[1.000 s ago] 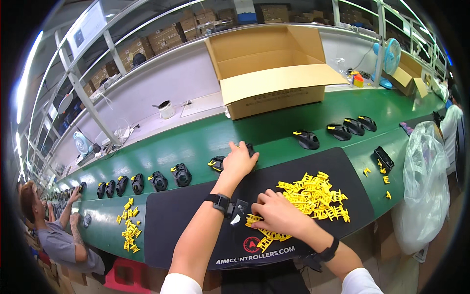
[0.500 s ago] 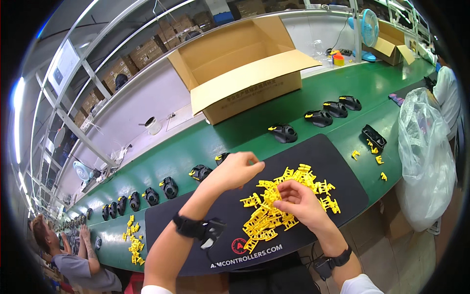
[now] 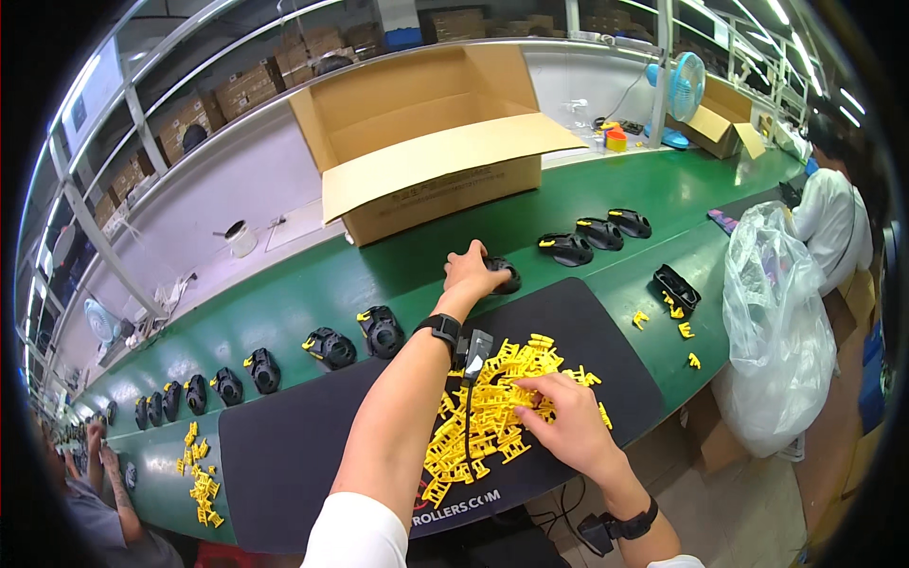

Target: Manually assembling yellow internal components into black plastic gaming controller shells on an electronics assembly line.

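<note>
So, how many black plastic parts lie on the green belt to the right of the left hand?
4: three black plastic parts in a row at and, and one nearer the white plastic bag at. The left hand covers another; more may be hidden.

Bare black mat (image 3: 312, 445) left of yellow clips (image 3: 488, 417) (heaped) — cardboard box (image 3: 431, 142) behind.

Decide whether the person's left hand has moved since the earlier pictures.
Yes. The left hand has gone forward off the black mat onto the green belt, where it now rests on a black part.
</note>
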Available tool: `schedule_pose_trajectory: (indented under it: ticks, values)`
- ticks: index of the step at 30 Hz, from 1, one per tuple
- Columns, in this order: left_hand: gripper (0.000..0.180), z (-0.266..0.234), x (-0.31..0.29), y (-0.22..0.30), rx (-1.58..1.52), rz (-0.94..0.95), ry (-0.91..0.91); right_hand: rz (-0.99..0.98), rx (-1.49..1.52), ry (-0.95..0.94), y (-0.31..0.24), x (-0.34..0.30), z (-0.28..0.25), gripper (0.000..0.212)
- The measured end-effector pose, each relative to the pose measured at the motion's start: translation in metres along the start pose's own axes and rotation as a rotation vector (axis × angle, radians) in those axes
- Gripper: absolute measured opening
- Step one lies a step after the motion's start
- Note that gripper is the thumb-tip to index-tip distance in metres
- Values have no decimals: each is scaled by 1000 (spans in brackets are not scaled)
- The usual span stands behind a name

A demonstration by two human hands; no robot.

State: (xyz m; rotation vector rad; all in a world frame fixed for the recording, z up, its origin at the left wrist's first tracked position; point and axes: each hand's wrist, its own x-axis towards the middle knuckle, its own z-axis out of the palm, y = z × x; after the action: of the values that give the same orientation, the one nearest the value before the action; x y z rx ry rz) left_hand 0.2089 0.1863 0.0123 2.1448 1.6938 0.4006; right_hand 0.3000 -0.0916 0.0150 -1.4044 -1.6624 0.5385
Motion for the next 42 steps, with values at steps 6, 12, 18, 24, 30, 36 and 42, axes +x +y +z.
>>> schedule_pose_trajectory:
  ticks: [6,12,18,24,30,36,42]
  values:
    - [71,-49,-37,-36,-599,14,1,-94,-294,85,-10,-2,21,32]
    - [56,-82,-149,-104,-1486,246,-390,-96,-195,93,-10,-3,30,29]
    - [62,-71,-218,-171,-1621,257,-381,-121,-385,126,-22,-12,42,26]
    - [58,-61,-215,-180,-1771,255,-404,-94,-371,120,-30,-11,53,37]
    - [65,-68,-215,-188,-2055,237,-385,-18,-285,153,-50,0,60,34]
    - [64,-71,-214,-182,-2301,326,-516,152,473,-159,-66,44,62,30]
    - [62,-76,-213,-186,-2116,238,-195,34,588,-232,-100,100,96,12]
